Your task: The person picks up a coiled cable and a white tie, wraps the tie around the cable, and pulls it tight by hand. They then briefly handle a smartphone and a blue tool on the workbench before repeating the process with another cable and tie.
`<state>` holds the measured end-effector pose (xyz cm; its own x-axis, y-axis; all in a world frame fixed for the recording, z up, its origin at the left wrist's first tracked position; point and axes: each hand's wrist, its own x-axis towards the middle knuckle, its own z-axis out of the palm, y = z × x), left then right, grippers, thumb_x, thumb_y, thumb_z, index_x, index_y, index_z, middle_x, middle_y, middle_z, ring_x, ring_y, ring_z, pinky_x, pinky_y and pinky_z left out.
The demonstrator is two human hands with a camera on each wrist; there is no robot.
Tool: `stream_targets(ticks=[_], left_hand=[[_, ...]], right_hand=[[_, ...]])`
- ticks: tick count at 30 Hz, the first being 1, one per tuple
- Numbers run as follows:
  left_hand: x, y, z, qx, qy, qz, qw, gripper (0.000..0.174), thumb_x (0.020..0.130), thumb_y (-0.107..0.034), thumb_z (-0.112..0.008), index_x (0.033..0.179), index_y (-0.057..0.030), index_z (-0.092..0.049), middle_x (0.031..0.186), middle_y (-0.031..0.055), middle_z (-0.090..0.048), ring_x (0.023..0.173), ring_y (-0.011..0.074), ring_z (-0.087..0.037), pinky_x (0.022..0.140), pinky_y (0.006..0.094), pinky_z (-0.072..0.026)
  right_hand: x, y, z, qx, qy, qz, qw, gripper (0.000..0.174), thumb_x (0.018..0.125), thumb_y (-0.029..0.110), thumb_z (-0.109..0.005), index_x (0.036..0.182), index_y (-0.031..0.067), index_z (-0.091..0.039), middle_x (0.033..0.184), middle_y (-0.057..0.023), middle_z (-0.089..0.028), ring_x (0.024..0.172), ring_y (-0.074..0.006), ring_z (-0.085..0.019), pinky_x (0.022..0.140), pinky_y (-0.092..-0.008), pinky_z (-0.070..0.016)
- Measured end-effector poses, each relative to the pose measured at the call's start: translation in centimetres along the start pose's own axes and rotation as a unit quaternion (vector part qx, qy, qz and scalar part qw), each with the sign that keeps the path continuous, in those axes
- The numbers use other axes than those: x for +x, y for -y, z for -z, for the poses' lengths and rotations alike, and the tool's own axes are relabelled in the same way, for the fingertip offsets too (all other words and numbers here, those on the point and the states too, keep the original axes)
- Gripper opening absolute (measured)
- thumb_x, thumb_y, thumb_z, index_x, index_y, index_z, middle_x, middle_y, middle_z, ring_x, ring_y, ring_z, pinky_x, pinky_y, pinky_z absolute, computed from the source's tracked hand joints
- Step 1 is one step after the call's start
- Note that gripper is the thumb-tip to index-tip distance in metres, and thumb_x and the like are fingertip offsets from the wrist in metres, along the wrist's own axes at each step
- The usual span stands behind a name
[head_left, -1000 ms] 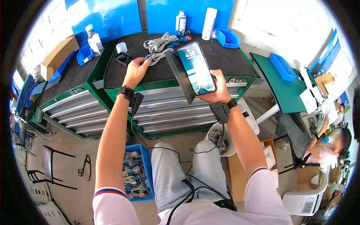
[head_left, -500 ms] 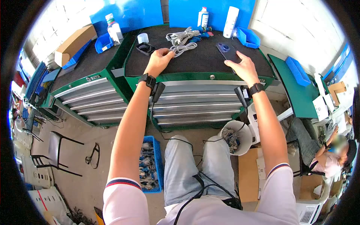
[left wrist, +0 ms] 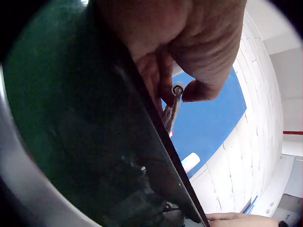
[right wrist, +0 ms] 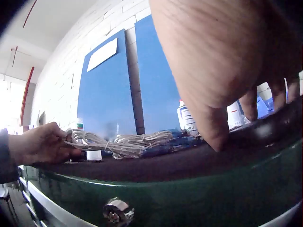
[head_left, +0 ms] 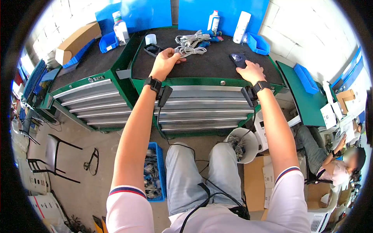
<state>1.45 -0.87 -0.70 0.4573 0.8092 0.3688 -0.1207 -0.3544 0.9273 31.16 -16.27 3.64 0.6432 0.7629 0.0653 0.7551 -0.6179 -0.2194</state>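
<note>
At the near left of the dark bench mat, my left hand pinches the end of a coiled grey cable. The left wrist view shows the cable end between thumb and finger. In the right wrist view, that bundle stretches away from the left hand. A dark phone lies face down on the mat, camera lenses up. My right hand is beside its near edge, palm down, fingers extended toward the mat, holding nothing.
Another cable coil lies behind. A white cup and a black object are at left. Spray can, white cylinder and blue bin line the back. Below, a blue crate and white bucket hold cables.
My right hand has set the phone, earlier held up with its cover open, onto the mat and let go, then drawn slightly back. My left hand stays at the cable.
</note>
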Motion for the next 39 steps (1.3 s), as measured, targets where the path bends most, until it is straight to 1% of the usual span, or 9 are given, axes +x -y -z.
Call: stream_targets(ticks=[3, 6, 10, 12, 16, 21, 23, 31, 39], left_hand=[[0.0, 0.0, 0.3, 0.001, 0.004, 0.015, 1.0, 0.019, 0.095, -0.011, -0.053, 0.103, 0.0053, -0.06, 0.108, 0.0157, -0.069, 0.096, 0.0179, -0.069, 0.083, 0.0261, -0.0509], [-0.4, -0.3, 0.4, -0.056, 0.004, 0.003, 0.998, 0.018, 0.095, -0.01, -0.053, 0.104, 0.0054, -0.057, 0.107, 0.016, -0.069, 0.097, 0.0211, -0.07, 0.082, 0.0258, -0.0533], [-0.6, -0.5, 0.4, -0.101, 0.004, 0.01, 0.995, 0.014, 0.095, -0.007, -0.052, 0.103, 0.0052, -0.054, 0.108, 0.0168, -0.068, 0.098, 0.0252, -0.07, 0.084, 0.0278, -0.0561], [0.4, -0.1, 0.5, -0.165, -0.014, -0.014, 0.986, 0.006, 0.091, 0.001, -0.054, 0.096, 0.003, -0.052, 0.102, 0.0167, -0.068, 0.09, 0.024, -0.071, 0.085, 0.029, -0.0581], [0.4, -0.1, 0.6, -0.124, -0.041, -0.015, 0.991, 0.01, 0.089, 0.006, -0.055, 0.098, 0.0025, -0.05, 0.1, 0.0147, -0.066, 0.094, 0.0221, -0.069, 0.086, 0.0304, -0.0583], [0.6, 0.0, 0.0, -0.108, -0.008, -0.04, 0.993, 0.021, 0.09, 0.005, -0.055, 0.11, 0.0031, -0.052, 0.102, 0.0131, -0.066, 0.093, 0.0194, -0.068, 0.086, 0.0305, -0.0574], [0.6, -0.2, 0.3, -0.087, 0.004, -0.036, 0.995, 0.023, 0.091, 0.004, -0.056, 0.114, 0.0033, -0.054, 0.102, 0.0126, -0.067, 0.091, 0.0186, -0.068, 0.084, 0.0292, -0.0569], [0.0, -0.9, -0.3, 0.098, 0.036, -0.025, 0.994, 0.033, 0.097, -0.026, -0.063, 0.114, 0.0018, -0.063, 0.096, 0.0064, -0.07, 0.085, 0.0113, -0.067, 0.074, 0.0232, -0.0488], [0.1, -0.4, 0.0, 0.111, 0.044, -0.034, 0.992, 0.032, 0.096, -0.025, -0.063, 0.109, 0.0035, -0.064, 0.091, 0.0088, -0.071, 0.08, 0.0129, -0.07, 0.068, 0.0231, -0.05]], right_hand=[[-2.6, 1.9, 0.5, -0.044, -0.051, 0.033, 0.997, 0.074, 0.078, 0.048, -0.067, 0.141, 0.0134, -0.049, 0.146, -0.023, -0.04, 0.133, -0.0443, -0.039, 0.105, -0.0657, -0.033], [-2.6, 3.9, -0.5, 0.09, -0.099, 0.273, 0.953, 0.071, 0.077, 0.043, -0.073, 0.134, 0.0043, -0.055, 0.138, -0.0255, -0.049, 0.129, -0.0389, -0.046, 0.109, -0.0506, -0.0362], [-2.3, 9.3, -2.6, 0.244, -0.1, 0.413, 0.871, 0.067, 0.075, 0.034, -0.079, 0.129, 0.0013, -0.058, 0.129, -0.0259, -0.057, 0.126, -0.0386, -0.05, 0.109, -0.0426, -0.039], [-1.2, 10.6, -3.5, 0.206, -0.128, 0.404, 0.882, 0.064, 0.075, 0.038, -0.08, 0.124, 0.0014, -0.062, 0.123, -0.0213, -0.062, 0.118, -0.0354, -0.057, 0.103, -0.0413, -0.044], [0.4, 10.1, -3.9, 0.361, 0.061, 0.37, 0.854, 0.049, 0.081, 0.036, -0.079, 0.113, 0.001, -0.068, 0.101, -0.0109, -0.072, 0.093, -0.0202, -0.068, 0.085, -0.0324, -0.0506], [0.8, 9.4, -4.1, 0.491, 0.139, 0.335, 0.792, 0.038, 0.086, 0.034, -0.074, 0.109, 0.003, -0.07, 0.091, -0.0022, -0.069, 0.074, -0.0089, -0.059, 0.066, -0.026, -0.048], [1.0, 9.9, -4.6, 0.501, 0.139, 0.343, 0.782, 0.031, 0.091, 0.028, -0.07, 0.112, 0.0061, -0.066, 0.077, 0.0067, -0.053, 0.058, -0.0007, -0.037, 0.048, -0.0184, -0.0264], [0.9, 8.9, -4.9, 0.51, 0.115, 0.375, 0.765, 0.028, 0.091, 0.02, -0.07, 0.115, 0.0058, -0.069, 0.082, 0.0011, -0.065, 0.066, -0.0057, -0.059, 0.054, -0.0212, -0.0426], [0.7, 8.8, -4.6, 0.532, 0.13, 0.344, 0.763, 0.028, 0.095, 0.029, -0.065, 0.114, 0.0089, -0.07, 0.092, 0.0009, -0.069, 0.074, -0.0066, -0.064, 0.056, -0.0192, -0.0421]])
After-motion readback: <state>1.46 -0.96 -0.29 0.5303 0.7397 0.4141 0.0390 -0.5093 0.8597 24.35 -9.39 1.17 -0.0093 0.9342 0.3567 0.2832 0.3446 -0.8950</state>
